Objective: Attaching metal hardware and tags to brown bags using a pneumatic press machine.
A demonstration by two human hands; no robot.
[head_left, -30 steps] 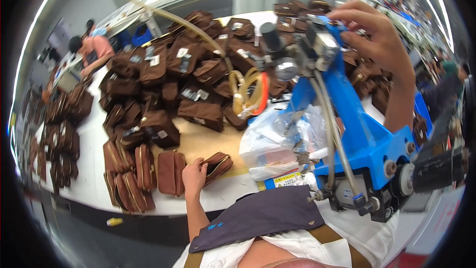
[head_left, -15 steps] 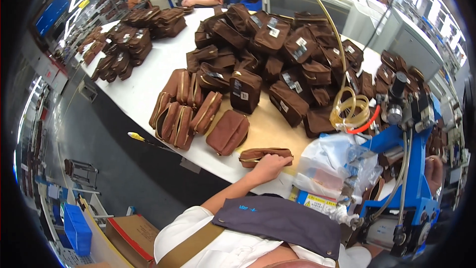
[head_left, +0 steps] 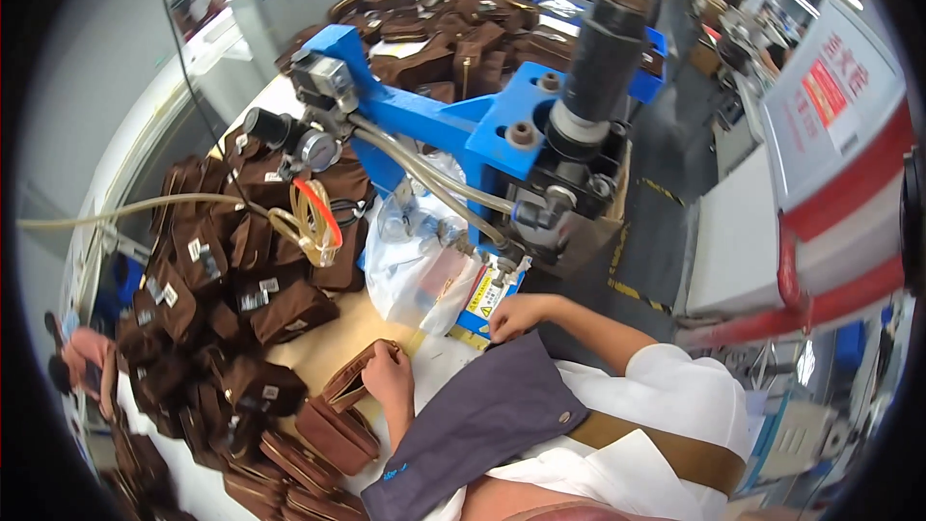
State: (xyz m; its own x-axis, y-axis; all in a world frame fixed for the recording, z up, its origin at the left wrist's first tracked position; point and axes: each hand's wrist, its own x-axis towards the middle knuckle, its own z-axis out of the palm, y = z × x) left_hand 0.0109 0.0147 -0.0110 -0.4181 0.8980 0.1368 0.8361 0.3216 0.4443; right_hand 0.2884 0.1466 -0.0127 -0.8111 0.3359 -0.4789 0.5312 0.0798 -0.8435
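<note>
My left hand (head_left: 388, 374) grips a brown zip pouch (head_left: 349, 382) by its edge and holds it tilted on the tan table top (head_left: 313, 352). My right hand (head_left: 516, 313) lies with curled fingers at the foot of the blue press (head_left: 453, 125), beside a yellow warning label (head_left: 482, 297). Whether it holds anything I cannot tell. A dark grey apron (head_left: 482, 415) covers my lap between my forearms.
Brown pouches (head_left: 222, 270) are heaped on the table to the left, and more lie in a row (head_left: 309, 468) near me. A clear plastic bag (head_left: 410, 265) and coiled orange and yellow hoses (head_left: 313, 217) sit by the press. A red and white machine (head_left: 830, 183) stands at right. Another person (head_left: 82, 357) works far left.
My head has swung right, so the press now fills the middle. My left hand stays on the pouch. My right hand has come down from the press top to its foot.
</note>
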